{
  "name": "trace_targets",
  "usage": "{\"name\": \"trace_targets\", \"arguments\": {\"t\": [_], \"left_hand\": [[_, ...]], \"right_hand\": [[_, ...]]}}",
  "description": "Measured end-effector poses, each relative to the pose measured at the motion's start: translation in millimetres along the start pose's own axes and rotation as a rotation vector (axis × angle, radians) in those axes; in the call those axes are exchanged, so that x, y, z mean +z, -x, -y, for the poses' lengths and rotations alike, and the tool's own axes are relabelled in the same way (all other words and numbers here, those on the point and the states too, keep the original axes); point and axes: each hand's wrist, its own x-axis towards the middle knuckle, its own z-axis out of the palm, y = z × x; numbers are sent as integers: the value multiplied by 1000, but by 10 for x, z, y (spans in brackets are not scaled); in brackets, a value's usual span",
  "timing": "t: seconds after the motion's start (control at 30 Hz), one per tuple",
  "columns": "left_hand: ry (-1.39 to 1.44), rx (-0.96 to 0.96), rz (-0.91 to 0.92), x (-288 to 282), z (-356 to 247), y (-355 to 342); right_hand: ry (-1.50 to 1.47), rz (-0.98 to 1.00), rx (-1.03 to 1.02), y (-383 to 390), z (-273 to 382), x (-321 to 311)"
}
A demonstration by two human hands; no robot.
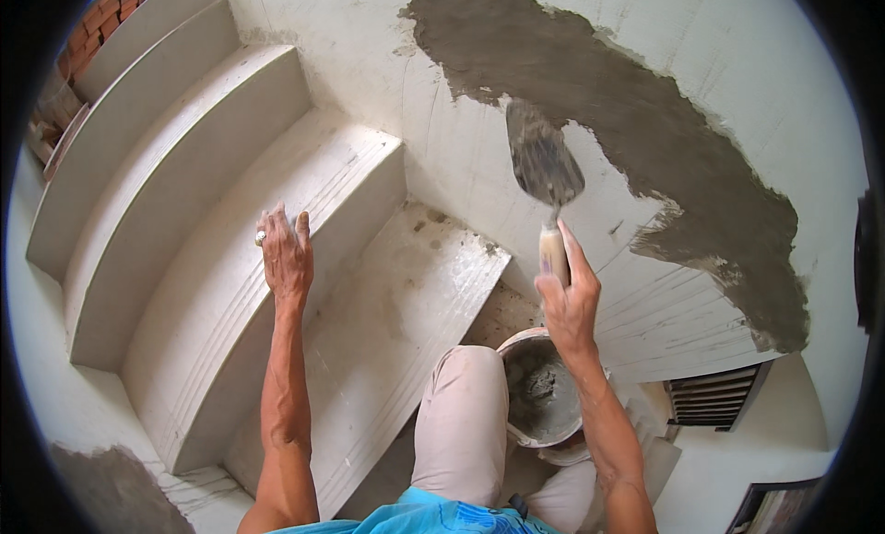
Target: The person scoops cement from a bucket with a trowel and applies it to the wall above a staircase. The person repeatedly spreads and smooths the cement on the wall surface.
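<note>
My right hand (572, 299) is closed round the pale wooden handle of a trowel (544, 156). Its grey blade, slightly blurred, points up against the wall, with the tip at the lower edge of a patch of wet grey mortar (590, 73). The patch runs from the top middle down to the right on the off-white wall (461, 165). My left hand (288, 253) rests on a stair step (277, 184), its fingers spread and a ring on one of them. Below my right forearm stands a bucket (516, 340) with wet mortar (539, 387) inside, partly covered by the arm.
Curved pale stairs (184, 119) climb toward the upper left, with red bricks (106, 18) beyond them. My knee (461, 414) is bent beside the bucket. A dark slatted opening (714, 396) sits at the lower right. Another grey mortar patch (115, 488) shows at the lower left.
</note>
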Motion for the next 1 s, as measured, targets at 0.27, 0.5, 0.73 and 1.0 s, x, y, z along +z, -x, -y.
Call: {"name": "trace_targets", "arguments": {"t": [0.27, 0.5, 0.73, 1.0], "left_hand": [[-5, 18, -17, 3, -30, 1], [-16, 20, -33, 3, -31, 18], [-26, 5, -27, 18, -45, 15], [-52, 9, -23, 20, -28, 10]], "right_hand": [[-84, -61, 54, -491, -134, 548], [29, -116, -113, -607, -64, 660], [193, -109, -171, -738, -20, 662], [242, -83, -215, -770, -12, 622]]}}
